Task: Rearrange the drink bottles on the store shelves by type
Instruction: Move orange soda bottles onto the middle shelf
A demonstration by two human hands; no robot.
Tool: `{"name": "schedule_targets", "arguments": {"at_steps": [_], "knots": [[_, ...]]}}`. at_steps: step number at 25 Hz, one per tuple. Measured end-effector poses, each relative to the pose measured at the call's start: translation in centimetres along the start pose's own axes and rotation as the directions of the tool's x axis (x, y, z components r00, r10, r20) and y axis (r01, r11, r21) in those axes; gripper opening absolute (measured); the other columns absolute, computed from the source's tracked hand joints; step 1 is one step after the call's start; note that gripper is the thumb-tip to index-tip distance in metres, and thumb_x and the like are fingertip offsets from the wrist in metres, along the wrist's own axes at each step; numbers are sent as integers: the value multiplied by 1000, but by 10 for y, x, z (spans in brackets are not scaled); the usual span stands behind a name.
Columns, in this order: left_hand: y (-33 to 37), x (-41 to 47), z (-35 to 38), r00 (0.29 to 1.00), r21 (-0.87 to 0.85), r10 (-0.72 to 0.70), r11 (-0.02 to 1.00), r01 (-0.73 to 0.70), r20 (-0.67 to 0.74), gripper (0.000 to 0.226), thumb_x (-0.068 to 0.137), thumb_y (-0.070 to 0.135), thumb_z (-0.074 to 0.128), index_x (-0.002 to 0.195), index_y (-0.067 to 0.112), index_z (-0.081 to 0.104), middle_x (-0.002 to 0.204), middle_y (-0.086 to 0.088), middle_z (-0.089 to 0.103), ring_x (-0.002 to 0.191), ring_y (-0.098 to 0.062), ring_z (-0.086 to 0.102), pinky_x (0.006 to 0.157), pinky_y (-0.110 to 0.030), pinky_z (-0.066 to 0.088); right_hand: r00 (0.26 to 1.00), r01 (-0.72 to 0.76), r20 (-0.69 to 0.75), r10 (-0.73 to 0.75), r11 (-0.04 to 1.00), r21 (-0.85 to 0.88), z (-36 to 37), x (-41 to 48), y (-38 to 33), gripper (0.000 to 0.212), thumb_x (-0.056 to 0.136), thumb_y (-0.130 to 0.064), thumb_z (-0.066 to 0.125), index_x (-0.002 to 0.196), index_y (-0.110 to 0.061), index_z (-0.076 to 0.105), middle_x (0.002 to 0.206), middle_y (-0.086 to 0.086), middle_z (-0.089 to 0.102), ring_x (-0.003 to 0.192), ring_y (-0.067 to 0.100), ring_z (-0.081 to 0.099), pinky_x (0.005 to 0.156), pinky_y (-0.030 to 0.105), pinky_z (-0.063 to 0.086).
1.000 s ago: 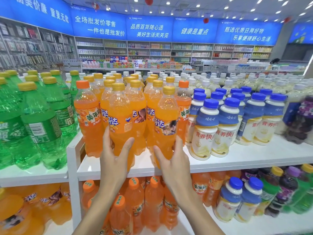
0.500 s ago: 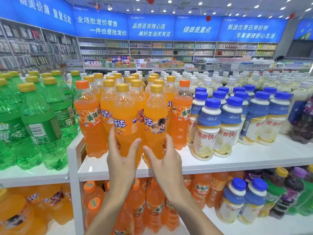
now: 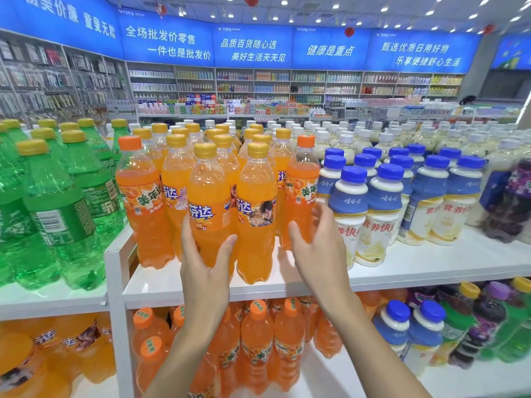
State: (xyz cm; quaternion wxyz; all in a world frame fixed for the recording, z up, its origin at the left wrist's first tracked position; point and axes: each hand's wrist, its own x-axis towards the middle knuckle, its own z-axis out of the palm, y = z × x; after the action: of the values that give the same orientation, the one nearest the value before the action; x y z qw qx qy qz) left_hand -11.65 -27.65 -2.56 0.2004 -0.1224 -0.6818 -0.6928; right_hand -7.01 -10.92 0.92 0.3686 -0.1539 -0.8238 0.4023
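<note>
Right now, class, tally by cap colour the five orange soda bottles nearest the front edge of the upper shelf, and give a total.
Orange-capped orange soda bottles: 2
Yellow-capped orange soda bottles: 3
Total: 5

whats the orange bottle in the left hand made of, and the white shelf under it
Orange bottle: likely clear glossy plastic; the neck above the drink is see-through and highlights glint on it. Yellow cap: opaque, apparently plastic. White shelf: smooth, faintly shiny board, maybe painted metal or laminate; cannot tell which.
</note>
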Motion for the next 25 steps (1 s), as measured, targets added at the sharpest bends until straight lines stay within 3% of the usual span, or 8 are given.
{"name": "schedule_targets", "arguments": {"at_steps": [3, 7, 12, 18, 22, 25], "knots": [[1, 0, -2, 1000, 9, 7, 1000, -7, 18, 82, 94, 46, 65, 160, 46, 17, 158, 23, 38, 134, 11, 43, 88, 3, 39, 995, -4, -100, -12, 988, -157, 23, 6, -4, 67, 103, -32, 57, 158, -8, 27, 151, 10, 47, 140, 26, 45, 114, 40, 42], [-1, 1, -4, 999, 6, 21, 1000, -21, 34, 80, 97, 43, 66, 159, 48, 16, 160, 21, 38, 142, 2, 41, 95, -2, 39, 992, -70, -116, 50, 982, -178, 42, 14, 3, 74, 102, -34, 61, 158, -5, 22, 155, 16, 44, 144, 32, 42, 118, 44, 38], [-1, 3, -6, 998, 0, 34, 999, -34, 50, 79, 96, 43, 66, 160, 45, 19, 159, 19, 40, 142, 1, 44, 100, -10, 42, 980, -61, -197, 8, 963, -262, 57, 15, 7, 82, 100, -33, 65, 158, 1, 19, 153, 21, 40, 142, 36, 44, 113, 46, 44], [0, 4, -8, 998, 0, 30, 1000, -30, 61, 79, 96, 41, 66, 160, 45, 19, 159, 20, 40, 141, 3, 43, 93, 2, 41, 981, -23, -193, -19, 977, -213, 60, 11, 4, 78, 100, -26, 65, 158, 0, 20, 149, 17, 35, 130, 31, 51, 97, 36, 51], [-1, 4, -9, 997, -7, 25, 1000, -24, 75, 81, 96, 43, 66, 161, 44, 17, 158, 21, 39, 136, 11, 43, 90, 3, 41, 995, 8, -95, -20, 992, -126, 57, 13, 12, 77, 102, -27, 62, 158, -4, 15, 157, 17, 38, 143, 34, 44, 111, 50, 47], [-3, 5, -10, 996, -12, 48, 999, -48, 77, 82, 96, 44, 66, 161, 42, 17, 160, 19, 39, 141, 4, 42, 99, -4, 41, 996, 26, -86, -31, 997, -68, 45, 6, 13, 75, 101, -27, 64, 157, -5, 20, 155, 12, 42, 142, 27, 45, 115, 44, 44]]}}
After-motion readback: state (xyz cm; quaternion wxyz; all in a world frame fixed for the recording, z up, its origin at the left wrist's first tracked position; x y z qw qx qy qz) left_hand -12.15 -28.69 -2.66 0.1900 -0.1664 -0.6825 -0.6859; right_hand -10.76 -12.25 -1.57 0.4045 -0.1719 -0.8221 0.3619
